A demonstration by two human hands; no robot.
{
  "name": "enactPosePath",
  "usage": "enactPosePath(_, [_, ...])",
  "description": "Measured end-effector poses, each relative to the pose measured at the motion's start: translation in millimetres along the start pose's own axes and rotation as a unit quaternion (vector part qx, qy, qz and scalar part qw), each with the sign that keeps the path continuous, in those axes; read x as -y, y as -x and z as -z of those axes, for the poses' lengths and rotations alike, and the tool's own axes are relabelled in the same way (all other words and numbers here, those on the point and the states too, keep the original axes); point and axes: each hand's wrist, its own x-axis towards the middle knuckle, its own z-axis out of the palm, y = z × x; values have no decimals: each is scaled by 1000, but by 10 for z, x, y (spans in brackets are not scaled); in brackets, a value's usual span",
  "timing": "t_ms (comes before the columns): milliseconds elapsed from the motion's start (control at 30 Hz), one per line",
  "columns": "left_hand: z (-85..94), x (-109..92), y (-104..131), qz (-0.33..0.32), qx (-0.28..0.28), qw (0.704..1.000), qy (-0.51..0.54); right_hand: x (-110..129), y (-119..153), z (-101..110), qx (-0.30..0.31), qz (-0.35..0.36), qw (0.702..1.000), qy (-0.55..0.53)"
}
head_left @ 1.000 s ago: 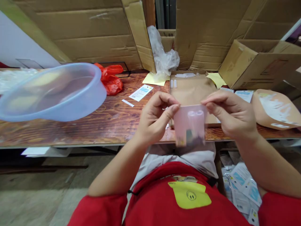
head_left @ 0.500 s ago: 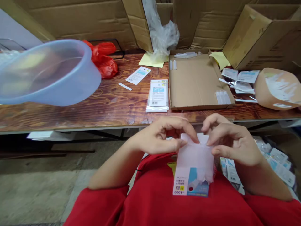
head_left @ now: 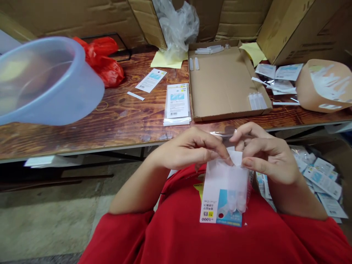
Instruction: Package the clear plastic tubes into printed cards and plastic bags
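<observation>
A clear plastic packet [head_left: 214, 183] with a printed card and several white translucent pieces inside hangs in front of the red shirt, its print upside down. My left hand [head_left: 195, 148] pinches its top edge on the left, the index finger at the opening. My right hand [head_left: 269, 157] grips the top right corner between thumb and fingers. Clear film rises behind the fingers. Beyond the hands, a stack of packed cards [head_left: 177, 102] lies on the wooden table [head_left: 132, 128], left of a shallow cardboard tray [head_left: 220, 88] with small white pieces in it.
A blue translucent basin [head_left: 88, 88] and a red plastic bag [head_left: 108, 71] stand at the left. At the right are a peach container [head_left: 305, 88] of white pieces and loose packets [head_left: 288, 71]. Below the table's right side lie many filled packets [head_left: 324, 179]. Cardboard boxes line the back.
The view has shifted, so the table items sit higher and further left. The white pieces in the packet hang lower and straighter. Both hands still hold its top.
</observation>
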Motion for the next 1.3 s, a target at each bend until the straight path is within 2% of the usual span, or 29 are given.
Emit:
enactPosePath(133, [14, 3, 61, 33, -37, 999, -5, 0, 27, 0, -65, -16, 996, 65])
enactPosePath(300, [-4, 14, 140, 22, -27, 999, -12, -14, 19, -19, -53, -2, 997, 58])
enactPosePath(367, [-26, 20, 149, 4, -74, 997, -38, -37, 4, -38, -84, 2, 994, 70])
enactPosePath(500, [-51, 68, 121, -33, -248, 965, -82, -120, -45, -91, -191, 7, 978, 90])
enactPosePath(600, [-33, 106, 79, -40, -309, 948, -66, -154, -101, -114, -232, 14, 966, 116])
enactPosePath(700, [-3, 101, 45, -18, -328, 943, -52, -141, -178, -92, -225, 18, 964, 142])
enactPosePath(833, [54, 12, -13, 7, -328, 942, -65, -114, -352, 34, -162, 25, 976, 140])
enactPosePath(933, [162, -89, -124, -52, -361, 925, -109, -83, -571, 191, -170, 92, 971, 138])
enactPosePath(1067, [448, -127, -367, -167, -422, 864, -217, -47, -899, 418, -224, 180, 941, 178])
enactPosePath(1133, [588, -48, -468, -197, -420, 845, -267, -110, -1010, 498, -214, 176, 938, 207])
enactPosePath(1200, [655, 96, -507, -197, -415, 839, -291, -254, -1041, 529, -209, 164, 940, 215])
enactPosePath(1300, [565, 373, -432, -174, -416, 842, -296, -543, -901, 480, -201, 134, 951, 194])
